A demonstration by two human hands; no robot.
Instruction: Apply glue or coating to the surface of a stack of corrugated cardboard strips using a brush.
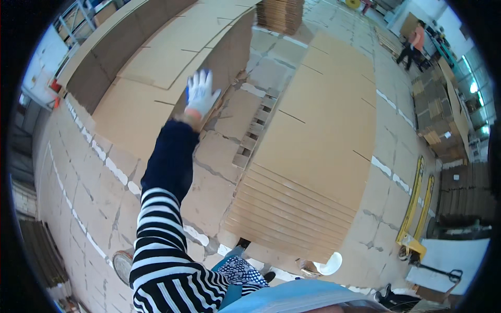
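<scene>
My left hand (201, 94), in a white work glove with blue at the fingertips, reaches forward on an arm in a dark blue sleeve cover and striped sleeve. Its fingers are stretched out and nothing shows in the grasp. Just beneath or beside it is the near right edge of a stack of slotted brown cardboard sheets (130, 107); whether the glove touches the sheets I cannot tell. To the right of this arm lies a second long stack of slotted cardboard (323, 135), its near ends fanned like steps. My right hand is out of view.
A wooden pallet (254, 128) shows under the right stack. Near my feet stand a white bucket (330, 264) and a round container (122, 265). A yellow pallet jack (412, 229) is at the right. Farther off, a person (415, 44) stands near stacked cardboard (438, 107).
</scene>
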